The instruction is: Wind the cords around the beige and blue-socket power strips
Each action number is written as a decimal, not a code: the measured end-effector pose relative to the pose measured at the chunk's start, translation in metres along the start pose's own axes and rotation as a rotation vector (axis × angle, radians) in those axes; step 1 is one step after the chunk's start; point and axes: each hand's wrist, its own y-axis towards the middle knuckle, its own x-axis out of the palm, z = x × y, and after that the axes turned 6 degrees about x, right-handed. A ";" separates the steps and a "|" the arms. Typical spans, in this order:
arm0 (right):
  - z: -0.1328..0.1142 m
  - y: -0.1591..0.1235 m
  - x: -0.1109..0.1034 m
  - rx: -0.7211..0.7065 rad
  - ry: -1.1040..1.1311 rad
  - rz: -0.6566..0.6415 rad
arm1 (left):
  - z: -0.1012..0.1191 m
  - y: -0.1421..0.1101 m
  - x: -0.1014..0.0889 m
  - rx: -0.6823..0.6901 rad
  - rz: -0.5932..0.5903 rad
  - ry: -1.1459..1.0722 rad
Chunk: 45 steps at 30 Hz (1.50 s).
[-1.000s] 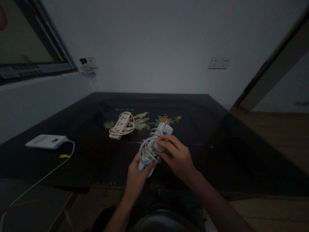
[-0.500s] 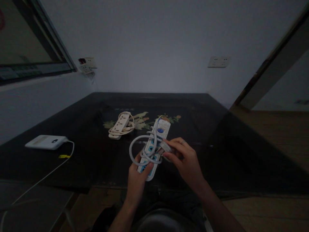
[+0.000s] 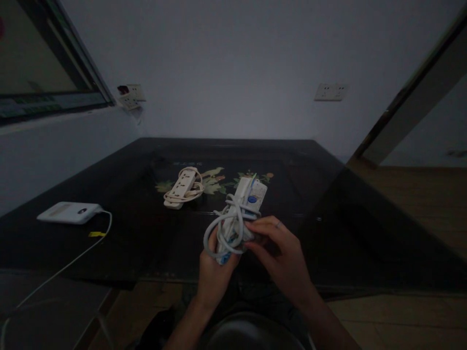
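A white power strip (image 3: 259, 190) with blue sockets and a blue switch is held tilted above the table's front part. My left hand (image 3: 216, 272) is closed around its lower end. Grey-white cord (image 3: 207, 232) loops around the strip and crosses over its sockets. At the strip's right side, my right hand (image 3: 279, 248) pinches the cord's plug (image 3: 248, 234) between thumb and fingers. The fingers partly hide the plug. A thin yellow-green wire (image 3: 253, 180) shows at the strip's far end.
On the black table (image 3: 146, 248), a second, cream power strip (image 3: 181, 188) lies wrapped in its cord. A white power bank (image 3: 69, 213) with a cable (image 3: 78, 255) sits at the left. Wall sockets (image 3: 331, 92) are behind.
The power strip has shifted slightly right and turned, showing more of its left side. Both hands have moved a little to the right with it, and the cord loop has dropped lower.
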 end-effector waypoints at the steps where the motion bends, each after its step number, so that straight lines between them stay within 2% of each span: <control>1: -0.002 0.000 0.000 0.023 0.023 -0.036 | -0.001 0.000 0.001 0.004 0.001 0.002; 3: -0.004 -0.002 0.003 0.053 0.052 -0.037 | -0.005 0.000 0.003 0.014 0.006 0.013; 6: -0.003 -0.006 0.015 0.079 0.036 0.118 | -0.011 -0.001 0.006 -0.004 -0.016 -0.004; 8: 0.000 -0.008 0.022 0.113 0.033 0.189 | -0.012 -0.002 0.007 -0.063 -0.033 -0.045; 12: 0.005 -0.011 0.024 0.238 0.134 0.161 | -0.009 -0.001 0.008 -0.191 -0.031 -0.128; 17: 0.008 -0.010 0.024 0.383 0.330 0.205 | -0.008 0.001 0.009 -0.245 -0.047 -0.187; 21: 0.010 -0.010 0.028 0.319 0.295 0.217 | -0.013 0.003 0.007 -0.254 -0.041 -0.177; 27: 0.009 -0.009 0.024 0.129 0.029 0.097 | -0.018 0.003 0.005 -0.304 -0.058 -0.214; 32: 0.006 -0.010 0.024 0.127 -0.045 -0.023 | -0.016 0.003 0.005 -0.300 -0.076 -0.245; 36: 0.008 -0.009 0.028 0.182 -0.089 0.032 | -0.019 0.002 0.002 -0.278 -0.147 -0.237; 39: 0.009 -0.009 0.028 0.172 -0.093 0.054 | -0.024 -0.002 -0.001 -0.228 -0.161 -0.284; 42: 0.009 -0.011 0.028 0.138 -0.096 0.047 | -0.029 -0.006 -0.002 -0.178 -0.080 -0.292; 45: 0.009 -0.016 0.032 0.084 -0.141 0.100 | -0.032 -0.007 -0.001 -0.208 -0.002 -0.302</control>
